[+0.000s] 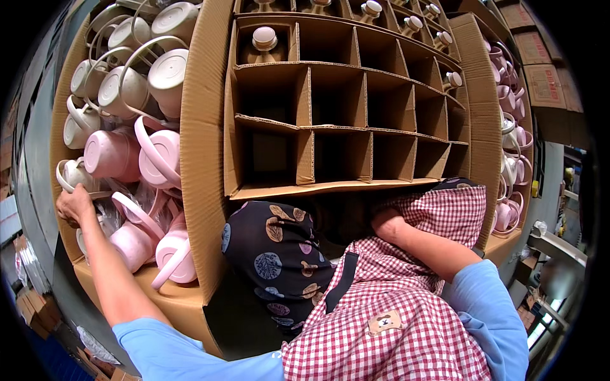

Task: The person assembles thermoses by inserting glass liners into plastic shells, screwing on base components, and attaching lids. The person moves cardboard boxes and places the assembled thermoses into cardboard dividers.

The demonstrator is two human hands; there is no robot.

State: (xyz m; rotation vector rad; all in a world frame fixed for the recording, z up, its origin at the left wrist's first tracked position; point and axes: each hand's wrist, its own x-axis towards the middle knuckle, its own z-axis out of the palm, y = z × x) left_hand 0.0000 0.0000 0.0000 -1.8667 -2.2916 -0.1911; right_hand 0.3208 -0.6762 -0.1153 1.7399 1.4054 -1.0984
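Observation:
My left hand (pixel 75 206) reaches into the left carton, its fingers closed at the loop handle of a small white cup-shaped plastic lid (pixel 77 174). Around it lie pink lids (pixel 113 154) of the same kind, also with loop handles, among clear plastic film. My right hand (pixel 387 225) is down at my lap, beside the checked apron (pixel 445 219). Its fingers are hidden in the dark gap between my knees, so what they hold cannot be seen. In front of my knees stands a divided carton (pixel 346 189), with a capped bottle (pixel 265 44) in one far-left cell.
More capped bottles (pixel 412 25) stand in the divided carton's far and right cells. The left carton's tall flap (pixel 206 127) rises between it and the divided carton. Another carton of pink and white lids (pixel 506 98) is at the right, with stacked boxes (pixel 540 86) behind.

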